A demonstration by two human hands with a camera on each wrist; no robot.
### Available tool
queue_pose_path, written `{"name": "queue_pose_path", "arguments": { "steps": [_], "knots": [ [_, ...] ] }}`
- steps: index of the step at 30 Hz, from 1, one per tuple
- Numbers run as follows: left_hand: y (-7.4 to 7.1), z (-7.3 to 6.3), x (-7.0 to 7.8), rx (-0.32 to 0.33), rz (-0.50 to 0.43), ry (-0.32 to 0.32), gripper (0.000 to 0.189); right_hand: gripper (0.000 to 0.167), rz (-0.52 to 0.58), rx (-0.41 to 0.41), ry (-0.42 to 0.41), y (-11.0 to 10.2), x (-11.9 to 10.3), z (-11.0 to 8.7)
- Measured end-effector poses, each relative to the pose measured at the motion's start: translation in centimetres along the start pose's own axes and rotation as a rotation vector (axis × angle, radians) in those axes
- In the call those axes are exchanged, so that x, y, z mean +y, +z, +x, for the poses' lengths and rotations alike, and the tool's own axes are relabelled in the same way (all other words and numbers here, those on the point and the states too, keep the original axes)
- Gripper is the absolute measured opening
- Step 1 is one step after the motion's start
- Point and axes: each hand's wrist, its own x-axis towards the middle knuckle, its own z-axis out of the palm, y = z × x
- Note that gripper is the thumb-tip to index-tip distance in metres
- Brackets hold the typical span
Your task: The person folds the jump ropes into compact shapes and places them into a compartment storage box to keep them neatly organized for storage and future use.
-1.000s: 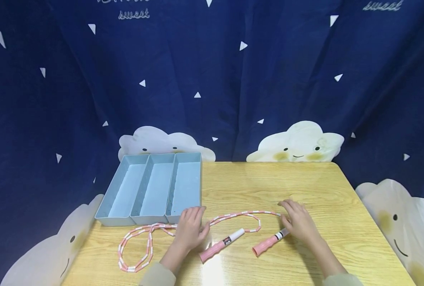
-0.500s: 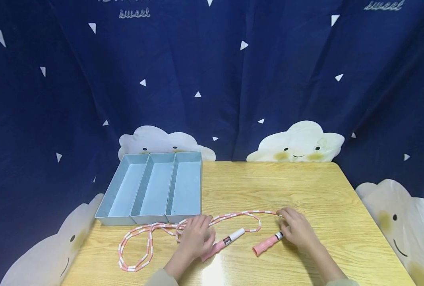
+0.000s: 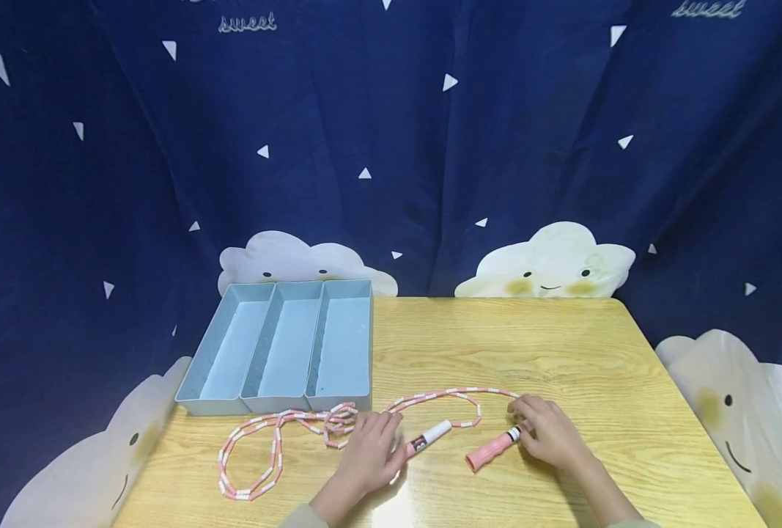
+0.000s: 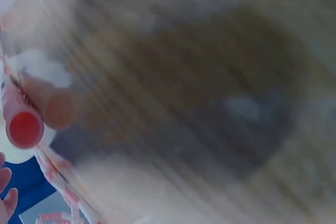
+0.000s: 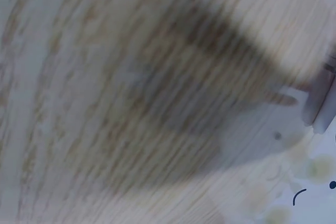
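Note:
A pink-and-white beaded jump rope (image 3: 235,496) lies on the table, looped at the left, with one strand running right. My left hand (image 3: 369,453) hovers at its left handle (image 3: 417,446), which has a white end and a dark label; the hand covers the pink part. In the left wrist view, the fingers (image 4: 5,195) stand apart from the open-ended pink handle (image 4: 14,103). My right hand (image 3: 549,431) is at the clear end of the right handle (image 3: 492,449), partly covering it. The right wrist view has that clear end (image 5: 318,103) at its edge, with a fingertip nearby.
A light blue tray (image 3: 289,345) with three long compartments stands behind the rope's left loops. Behind the wooden table (image 3: 496,337) hangs a dark blue curtain (image 3: 417,147) with white triangles and clouds.
My left hand has moved right and toward me, from the rope strands onto the left handle. My right hand has dropped slightly nearer the right handle's end. Both handles lie in place.

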Motion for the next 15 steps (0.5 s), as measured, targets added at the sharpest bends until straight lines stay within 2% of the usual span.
{"name": "queue_pose_path", "arguments": {
  "steps": [7,15],
  "knots": [
    [0.61,-0.49,0.78,-0.03,0.005,0.009,0.042,0.037,0.024,-0.048,0.01,0.35,-0.05,-0.54],
    [1.08,-0.97,1.04,-0.042,0.036,0.006,0.043,0.036,0.027,-0.046,-0.006,0.53,0.1,-0.89]
  ]
}}
